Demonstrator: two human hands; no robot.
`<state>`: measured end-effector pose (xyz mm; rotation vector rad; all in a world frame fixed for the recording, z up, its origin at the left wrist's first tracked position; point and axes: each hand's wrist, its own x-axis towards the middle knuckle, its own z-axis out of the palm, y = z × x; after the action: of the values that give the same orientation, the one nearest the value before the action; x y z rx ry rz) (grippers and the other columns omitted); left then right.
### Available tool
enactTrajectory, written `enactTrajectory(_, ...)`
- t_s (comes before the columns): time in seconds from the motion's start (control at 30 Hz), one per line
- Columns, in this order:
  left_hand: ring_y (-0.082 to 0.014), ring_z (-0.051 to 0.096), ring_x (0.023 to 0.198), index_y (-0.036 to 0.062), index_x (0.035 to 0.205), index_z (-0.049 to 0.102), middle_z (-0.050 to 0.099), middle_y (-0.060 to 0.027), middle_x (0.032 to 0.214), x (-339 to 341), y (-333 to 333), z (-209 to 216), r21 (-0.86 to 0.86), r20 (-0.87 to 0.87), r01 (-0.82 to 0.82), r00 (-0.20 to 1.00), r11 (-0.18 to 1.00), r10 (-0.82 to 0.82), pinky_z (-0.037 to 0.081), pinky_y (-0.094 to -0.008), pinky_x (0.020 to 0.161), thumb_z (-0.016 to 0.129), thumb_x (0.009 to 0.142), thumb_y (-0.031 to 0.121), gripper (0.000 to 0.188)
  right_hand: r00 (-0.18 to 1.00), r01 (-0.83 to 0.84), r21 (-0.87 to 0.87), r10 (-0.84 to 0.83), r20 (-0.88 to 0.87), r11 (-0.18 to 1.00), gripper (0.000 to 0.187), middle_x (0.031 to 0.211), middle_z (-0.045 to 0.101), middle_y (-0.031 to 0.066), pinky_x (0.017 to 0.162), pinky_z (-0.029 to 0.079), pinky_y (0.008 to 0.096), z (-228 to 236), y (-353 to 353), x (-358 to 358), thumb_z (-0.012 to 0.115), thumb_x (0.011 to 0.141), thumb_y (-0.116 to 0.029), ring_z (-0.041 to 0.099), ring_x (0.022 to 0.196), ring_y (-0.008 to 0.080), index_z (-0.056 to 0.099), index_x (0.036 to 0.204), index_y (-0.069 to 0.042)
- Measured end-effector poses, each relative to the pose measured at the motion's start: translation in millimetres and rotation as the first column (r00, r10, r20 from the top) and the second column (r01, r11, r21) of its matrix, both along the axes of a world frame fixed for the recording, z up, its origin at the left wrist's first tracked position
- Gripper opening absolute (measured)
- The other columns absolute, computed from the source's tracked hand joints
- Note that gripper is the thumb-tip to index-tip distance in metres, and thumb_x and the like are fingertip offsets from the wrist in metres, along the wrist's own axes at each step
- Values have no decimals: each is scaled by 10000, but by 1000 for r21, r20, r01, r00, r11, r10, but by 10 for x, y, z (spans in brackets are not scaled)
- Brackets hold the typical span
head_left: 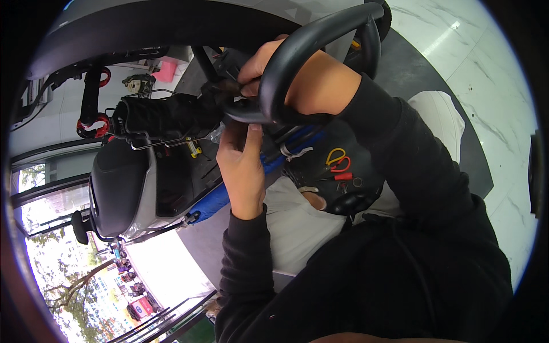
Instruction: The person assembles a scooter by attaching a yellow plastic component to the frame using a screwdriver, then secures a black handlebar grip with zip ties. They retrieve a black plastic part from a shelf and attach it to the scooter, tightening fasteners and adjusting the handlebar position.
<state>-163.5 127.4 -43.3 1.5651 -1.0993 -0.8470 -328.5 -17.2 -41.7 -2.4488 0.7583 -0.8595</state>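
Note:
A thick black bent tube (285, 52) forms a loop in front of my right hand (260, 66). That hand reaches behind the tube, its fingers bent in at a dark fitting (226, 90) where the tube joins the vehicle. Part of the right hand is hidden by the tube. My left hand (243, 166) is raised just below the tube's lower bend, thumb and fingers drawn together near its underside. What lies between the fingertips of either hand cannot be made out. To the left of both hands extends a black wrapped cylindrical part (166, 117) with metal wire loops.
Below the hands, a tool with yellow and red looped handles (337, 160), a red-handled tool (343, 176) and a small ring (357, 182) lie on a black surface. A dark scooter seat (117, 177) stands left, beside a blue tube (209, 203). My pale-trousered leg (291, 228) is close beneath.

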Motion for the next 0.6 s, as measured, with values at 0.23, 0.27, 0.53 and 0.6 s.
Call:
enactTrajectory(0.23,-166,653,1146,-11,1349,610,681,-81,1296,14,-119,-147,-31,-273,-13,962,999,4,510,-315,962,726,1023,124,371,999,-5,-28,4,-43,1000,153,916,756,181,801,583,394,-57,-67,54,745,936,-156,737,857,349,789,1022,-38)
enactTrajectory(0.27,-171,655,1152,-8,1348,607,676,-85,1302,9,-149,-159,-12,-305,-18,952,1000,13,514,-321,974,713,1023,92,356,997,0,-65,-5,-76,998,152,916,757,179,802,584,392,-53,-77,56,747,934,-155,738,857,347,789,1024,-39)
enactTrajectory(0.53,-170,718,1093,-50,1283,674,742,-120,1220,-35,-331,-301,-166,-417,-65,909,984,-10,558,-291,987,754,987,52,323,970,10,-61,-24,-242,998,153,913,767,177,786,595,379,104,-53,85,726,904,-125,748,835,328,800,1023,-62)
enactTrajectory(0.6,-190,715,1083,-34,1251,649,726,-114,1206,-21,-344,-323,-188,-358,-70,934,980,-1,565,-325,976,723,996,12,269,949,-1,-82,-25,-313,997,144,892,769,170,766,599,386,140,-57,95,718,885,-107,745,810,321,801,993,-60)
